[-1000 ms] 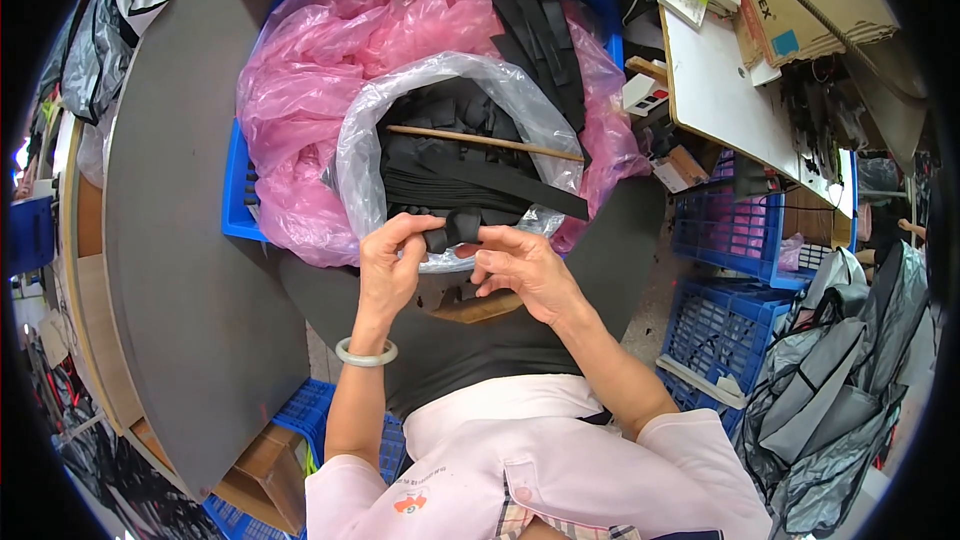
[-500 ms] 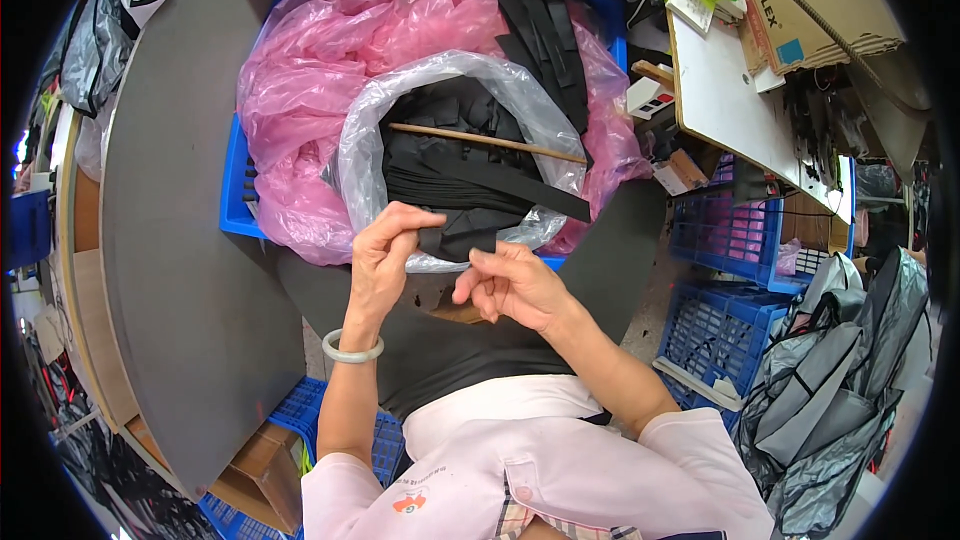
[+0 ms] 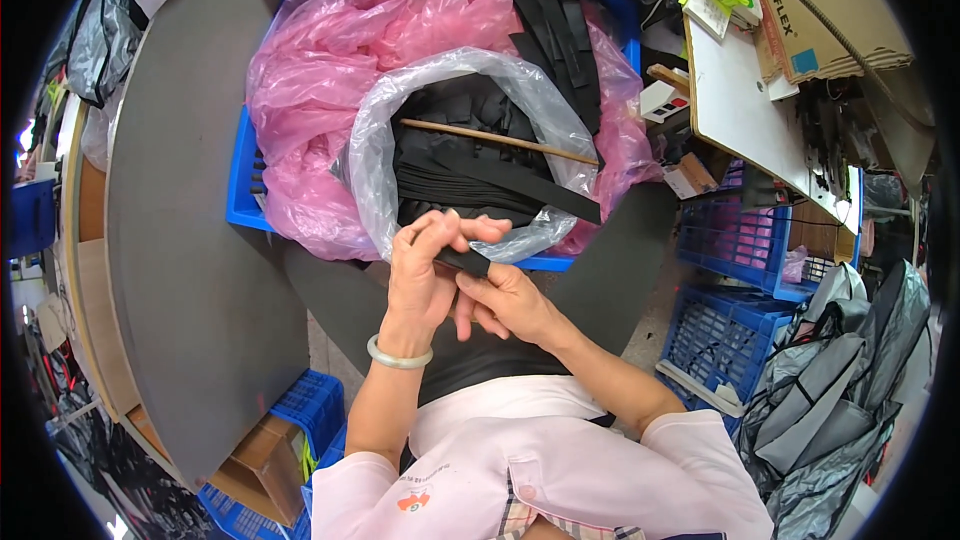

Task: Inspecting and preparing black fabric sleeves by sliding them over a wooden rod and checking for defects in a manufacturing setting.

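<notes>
Strip (image 3: 463, 261): edge pinched by my right hand (image 3: 517, 304); left hand (image 3: 418, 270) part-spread, grip unclear; bag rim (image 3: 370, 145) beyond, mouth open.

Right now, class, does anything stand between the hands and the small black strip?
Nothing visible does. The right hand meets the black strip directly; the left hand is at its other end. The wooden stick lies beyond, across the clear bag's opening.

Short black strip (image 3: 464, 261), partly hidden, slanting down rightward, left end at left hand (image 3: 418, 275), right end in right hand (image 3: 518, 302)
</notes>
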A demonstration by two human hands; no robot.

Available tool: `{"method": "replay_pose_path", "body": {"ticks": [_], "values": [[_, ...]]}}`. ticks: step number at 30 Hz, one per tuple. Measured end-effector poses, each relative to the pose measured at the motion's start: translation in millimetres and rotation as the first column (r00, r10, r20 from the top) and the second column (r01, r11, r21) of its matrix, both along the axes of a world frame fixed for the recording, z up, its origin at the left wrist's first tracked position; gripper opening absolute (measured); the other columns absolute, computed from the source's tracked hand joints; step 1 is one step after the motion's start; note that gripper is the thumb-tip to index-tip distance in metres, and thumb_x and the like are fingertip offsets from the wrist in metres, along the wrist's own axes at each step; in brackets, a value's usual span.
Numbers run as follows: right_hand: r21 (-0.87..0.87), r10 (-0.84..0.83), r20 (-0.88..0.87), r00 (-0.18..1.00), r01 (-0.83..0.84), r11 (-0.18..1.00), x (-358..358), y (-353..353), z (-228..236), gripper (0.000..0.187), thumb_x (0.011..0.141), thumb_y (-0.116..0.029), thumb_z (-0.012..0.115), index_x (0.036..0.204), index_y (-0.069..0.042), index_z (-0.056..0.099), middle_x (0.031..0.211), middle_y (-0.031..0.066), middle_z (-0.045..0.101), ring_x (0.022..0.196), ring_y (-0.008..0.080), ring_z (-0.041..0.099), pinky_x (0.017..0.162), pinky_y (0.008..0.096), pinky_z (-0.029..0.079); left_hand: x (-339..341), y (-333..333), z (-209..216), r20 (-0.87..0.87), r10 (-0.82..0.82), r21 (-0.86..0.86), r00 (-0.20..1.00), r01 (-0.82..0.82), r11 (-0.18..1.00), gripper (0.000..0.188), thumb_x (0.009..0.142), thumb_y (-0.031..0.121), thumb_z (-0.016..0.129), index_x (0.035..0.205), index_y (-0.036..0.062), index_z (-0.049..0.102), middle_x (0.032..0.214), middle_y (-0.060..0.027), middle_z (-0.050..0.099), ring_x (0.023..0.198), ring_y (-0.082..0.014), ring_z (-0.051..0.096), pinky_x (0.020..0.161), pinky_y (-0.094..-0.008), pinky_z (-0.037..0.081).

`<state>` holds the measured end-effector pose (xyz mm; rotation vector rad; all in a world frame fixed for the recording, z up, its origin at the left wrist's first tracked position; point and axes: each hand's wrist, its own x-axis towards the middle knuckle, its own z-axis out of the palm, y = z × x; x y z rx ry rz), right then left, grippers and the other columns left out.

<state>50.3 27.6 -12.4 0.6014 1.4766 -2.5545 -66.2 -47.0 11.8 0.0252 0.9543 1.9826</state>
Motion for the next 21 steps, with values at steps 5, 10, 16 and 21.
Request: {"method": "replay_pose_path", "body": {"ticks": [5,10,16,21], "values": [[-0.583,0.115,-0.033,0.993,-0.112,0.805,-6,2,1,0.027,0.099,-0.035,0.035,0.110,-0.011,0.039,0.061,0.0144,0.062,0.033,0.0106,0.040,0.033,0.0214,0.031,11,-8,-1,0.112,-0.212,0.067,0.971,0.205,0.976,0.017,0.084,0.011,0.054,0.073,-0.0020,0.052,0.091,-0.0284,0.063,0.106,-0.0420,0.055,0.096,-0.0512,0.042],[0.506,0.242,-0.123,0.962,-0.149,0.850,-25,18,-19,0.029,0.096,-0.032,0.043,0.101,-0.008,0.058,0.059,0.0126,0.062,0.045,0.0217,0.058,0.044,0.0362,0.045,5,-2,-15,0.269,-0.144,-0.127,0.952,0.183,0.975,0.024,0.088,0.022,0.055,0.073,0.0027,0.056,0.098,-0.0222,0.063,0.104,-0.0318,0.056,0.079,-0.0396,0.052],[0.730,0.179,0.055,0.982,-0.162,0.664,-19,17,0,0.023,0.090,-0.025,0.050,0.088,-0.007,0.065,0.061,0.0160,0.060,0.056,0.0308,0.062,0.053,0.0435,0.047,-5,2,-17,0.354,0.040,-0.017,0.934,-0.037,0.999,0.035,0.090,0.035,0.056,0.067,0.0087,0.053,0.087,-0.0175,0.066,0.098,-0.0296,0.060,0.090,-0.0398,0.044],[-0.081,0.014,0.129,0.992,-0.003,0.997,-11,11,4,0.019,0.090,-0.020,0.056,0.083,-0.003,0.064,0.050,0.0041,0.053,0.039,0.0121,0.048,0.043,0.0270,0.039,4,1,-22,0.400,0.084,-0.084,0.913,-0.055,0.995,0.036,0.090,0.036,0.056,0.065,0.0102,0.050,0.083,-0.0172,0.065,0.098,-0.0313,0.060,0.091,-0.0426,0.043]]}}
